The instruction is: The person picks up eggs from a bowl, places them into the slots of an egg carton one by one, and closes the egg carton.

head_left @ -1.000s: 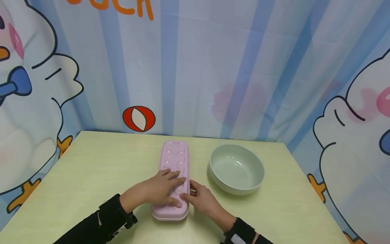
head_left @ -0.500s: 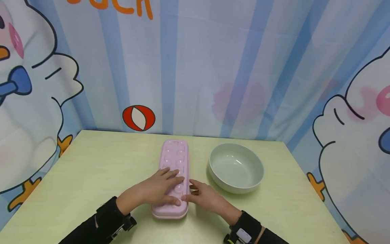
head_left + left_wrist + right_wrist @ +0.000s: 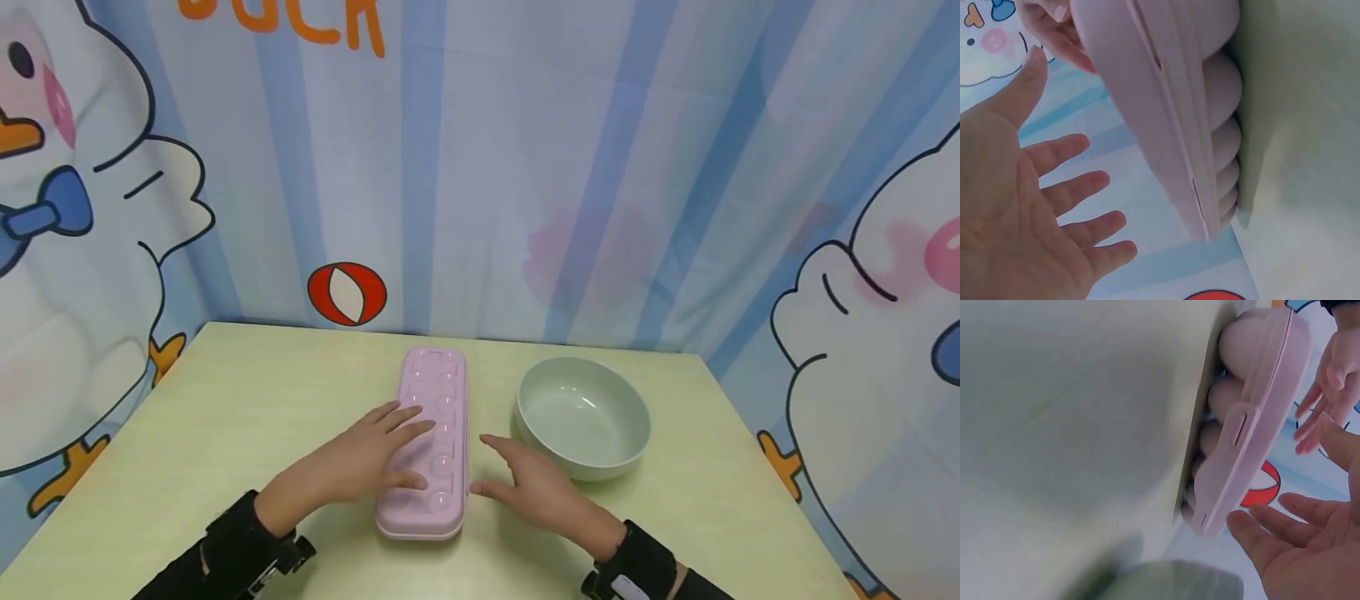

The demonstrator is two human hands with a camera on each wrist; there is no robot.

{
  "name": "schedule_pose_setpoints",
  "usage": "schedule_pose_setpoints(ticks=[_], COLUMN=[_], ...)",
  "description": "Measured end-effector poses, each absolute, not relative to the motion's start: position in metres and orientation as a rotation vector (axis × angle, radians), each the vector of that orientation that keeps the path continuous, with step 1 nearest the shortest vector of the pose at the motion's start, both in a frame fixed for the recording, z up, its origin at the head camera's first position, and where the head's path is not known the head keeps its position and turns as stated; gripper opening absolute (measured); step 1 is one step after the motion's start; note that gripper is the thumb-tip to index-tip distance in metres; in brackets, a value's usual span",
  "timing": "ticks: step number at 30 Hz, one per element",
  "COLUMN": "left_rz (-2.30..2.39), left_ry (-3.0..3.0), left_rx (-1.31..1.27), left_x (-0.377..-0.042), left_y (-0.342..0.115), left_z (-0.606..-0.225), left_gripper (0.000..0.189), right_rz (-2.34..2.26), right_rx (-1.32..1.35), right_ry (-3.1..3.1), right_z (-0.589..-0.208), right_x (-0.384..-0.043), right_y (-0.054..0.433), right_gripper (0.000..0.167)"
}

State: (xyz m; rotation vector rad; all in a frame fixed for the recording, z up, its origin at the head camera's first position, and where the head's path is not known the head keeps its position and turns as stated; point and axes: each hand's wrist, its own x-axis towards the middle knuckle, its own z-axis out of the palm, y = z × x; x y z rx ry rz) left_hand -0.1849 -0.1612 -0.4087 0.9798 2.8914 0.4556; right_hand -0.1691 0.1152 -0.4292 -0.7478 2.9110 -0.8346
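A long pink egg box [image 3: 427,515] with rounded cups underneath lies lengthwise on the table, its lid down. Over its left side hovers my left hand [image 3: 356,460], fingers spread; the left wrist view shows a gap between that palm and the box. My right hand [image 3: 542,490] is just right of the box, fingers extended and holding nothing. A side clasp [image 3: 1227,447] lies flat along the box's edge in the right wrist view. What the box contains is hidden.
A pale green bowl [image 3: 583,417] stands to the right of the box, close behind my right hand. The pale yellow table [image 3: 300,367] ends at a striped blue curtain [image 3: 495,167] with cartoon ducks.
Both hands have come away from the egg box: the left has risen and shifted left, the right has drawn back to the right. Box and bowl stay in place.
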Motion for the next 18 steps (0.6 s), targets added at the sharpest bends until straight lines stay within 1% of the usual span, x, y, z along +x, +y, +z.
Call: schedule_pose_setpoints(ticks=[5, 11, 14, 18], left_rz=[0.507, 0.566, 0.58, 0.568], left_ry=[2.97, 3.08, 3.113, 3.15], left_rx=[0.958, 0.915, 0.863, 0.796], left_x=[-0.189, -0.194, -0.196, -0.201], left_y=[-0.179, -0.199, -0.208, -0.219], left_z=[-0.405, -0.398, -0.396, -0.396], left_gripper=[0.084, 0.083, 0.082, 0.081], right_rz=[-0.735, -0.639, -0.589, -0.519], right_rx=[-0.823, -0.968, -0.956, -0.877], right_ry=[3.06, 3.216, 3.253, 3.302], right_z=[-0.42, -0.406, -0.402, -0.401], right_x=[-0.173, -0.181, -0.186, -0.197], right_y=[0.139, 0.179, 0.201, 0.231], right_gripper=[0.062, 0.062, 0.064, 0.067])
